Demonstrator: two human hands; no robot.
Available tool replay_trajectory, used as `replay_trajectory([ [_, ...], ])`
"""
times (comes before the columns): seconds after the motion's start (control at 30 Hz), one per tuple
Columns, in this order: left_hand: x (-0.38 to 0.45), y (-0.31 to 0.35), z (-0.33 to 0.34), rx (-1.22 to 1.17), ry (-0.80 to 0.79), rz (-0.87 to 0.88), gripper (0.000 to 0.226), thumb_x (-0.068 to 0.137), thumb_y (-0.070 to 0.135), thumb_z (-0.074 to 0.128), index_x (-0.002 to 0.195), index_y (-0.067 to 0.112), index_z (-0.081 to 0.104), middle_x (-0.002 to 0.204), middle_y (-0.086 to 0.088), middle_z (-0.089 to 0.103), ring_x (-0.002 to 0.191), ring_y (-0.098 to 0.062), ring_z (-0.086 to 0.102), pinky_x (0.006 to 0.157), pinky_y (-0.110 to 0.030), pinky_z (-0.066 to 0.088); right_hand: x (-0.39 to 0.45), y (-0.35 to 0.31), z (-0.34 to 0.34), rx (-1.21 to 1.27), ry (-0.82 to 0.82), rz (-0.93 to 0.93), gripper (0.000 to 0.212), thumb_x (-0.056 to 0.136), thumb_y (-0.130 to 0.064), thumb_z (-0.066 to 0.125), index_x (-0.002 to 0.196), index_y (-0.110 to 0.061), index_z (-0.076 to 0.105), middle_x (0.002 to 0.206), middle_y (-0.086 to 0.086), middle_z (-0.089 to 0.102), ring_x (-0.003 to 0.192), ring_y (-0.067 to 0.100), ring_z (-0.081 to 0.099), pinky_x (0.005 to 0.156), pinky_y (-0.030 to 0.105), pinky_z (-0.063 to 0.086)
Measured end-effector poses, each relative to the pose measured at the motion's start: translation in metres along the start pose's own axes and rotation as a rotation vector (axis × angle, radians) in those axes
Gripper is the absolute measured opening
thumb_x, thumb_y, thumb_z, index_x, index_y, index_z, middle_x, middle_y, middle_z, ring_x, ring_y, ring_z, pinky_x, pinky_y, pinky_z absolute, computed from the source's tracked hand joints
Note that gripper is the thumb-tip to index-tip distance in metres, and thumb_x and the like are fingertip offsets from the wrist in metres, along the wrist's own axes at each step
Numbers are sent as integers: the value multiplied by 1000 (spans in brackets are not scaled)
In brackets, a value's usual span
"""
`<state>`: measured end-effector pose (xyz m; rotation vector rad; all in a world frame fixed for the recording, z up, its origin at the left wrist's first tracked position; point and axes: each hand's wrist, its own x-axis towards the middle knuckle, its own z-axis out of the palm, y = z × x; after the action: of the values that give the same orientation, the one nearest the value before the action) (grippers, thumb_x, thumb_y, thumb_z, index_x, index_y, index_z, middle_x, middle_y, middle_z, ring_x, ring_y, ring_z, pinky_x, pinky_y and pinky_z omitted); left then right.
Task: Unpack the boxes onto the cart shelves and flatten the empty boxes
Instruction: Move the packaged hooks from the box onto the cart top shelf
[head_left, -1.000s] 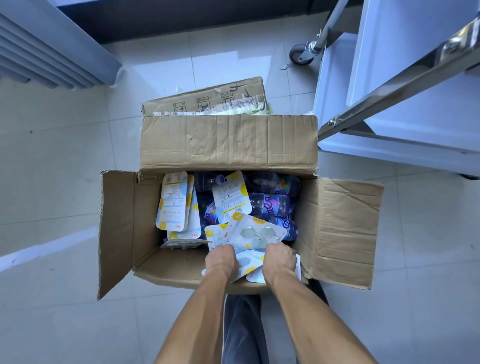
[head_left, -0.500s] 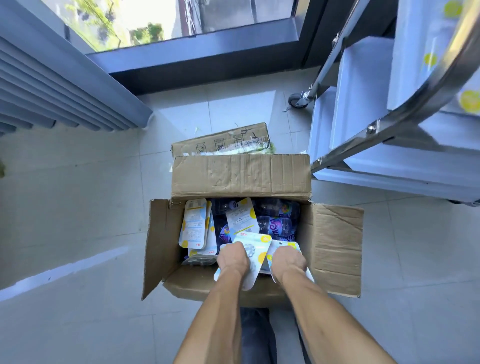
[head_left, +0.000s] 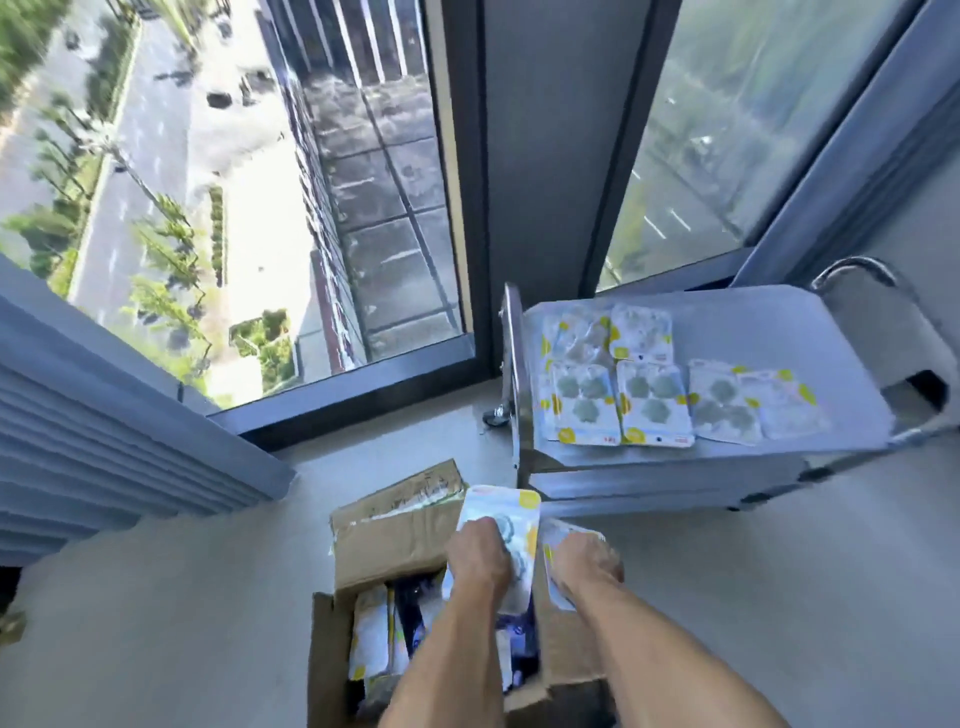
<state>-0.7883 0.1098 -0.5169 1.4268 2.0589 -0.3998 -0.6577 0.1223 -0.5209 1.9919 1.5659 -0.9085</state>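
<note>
A person's left hand (head_left: 480, 558) closes its grip around a flat, glossy white-and-yellow blister pack with a clear plastic bubble (head_left: 506, 525), held upright above an open brown corrugated cardboard box (head_left: 400, 540) on the pale floor. Just to the right of that grip, the right hand (head_left: 584, 564) clasps a second flat blister pack of the same white card and clear plastic (head_left: 558, 540), its edge tilted and partly hidden by the fingers. Directly below both grips, the box interior holds more slim white-and-yellow card packs standing on edge (head_left: 371, 639) beside dark blue wrapped items too blurred to identify. A creased, taped second cardboard box (head_left: 415, 491) lies beyond the left grip. Up and to the right of the hands, the smooth grey top shelf of a metal cart with a rounded tubular handle (head_left: 737, 322) carries rows of matching blister packs with green scalloped shapes under plastic (head_left: 654, 402), laid flat and overlapping. Pleated grey blinds (head_left: 104, 441) hang at far left of the grips.
</note>
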Motion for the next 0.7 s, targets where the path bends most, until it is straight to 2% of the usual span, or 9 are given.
replay_trajectory([
  [0.17,-12,95,-52,-42,106,115,19,84,17,61,102,13,64,112,-10,69,104,-30,66,72,-30,46,13,51,-103,93,126,28,36,96,-20,46,128,-15,62,136,6,57,126,27,54,95,39,52],
  [0.33,8,226,-70,-36,202,218,15,86,21,58,97,13,64,105,-10,70,98,-31,67,67,-30,40,75,145,-182,178,300,80,34,95,-11,44,121,-12,66,126,7,64,117,27,61,88,37,53],
  [0.53,66,358,-36,-38,206,148,18,90,24,56,105,15,62,110,-8,69,105,-29,65,77,-33,47,184,246,-237,65,265,-11,30,92,-9,49,115,-12,68,120,6,67,113,26,63,84,32,52],
  [0.7,114,460,-20,25,221,153,25,93,6,45,110,14,61,113,-7,66,105,-28,66,82,-34,48,257,304,-271,85,281,-32,23,93,-14,52,110,-13,67,117,6,67,112,26,63,85,31,51],
])
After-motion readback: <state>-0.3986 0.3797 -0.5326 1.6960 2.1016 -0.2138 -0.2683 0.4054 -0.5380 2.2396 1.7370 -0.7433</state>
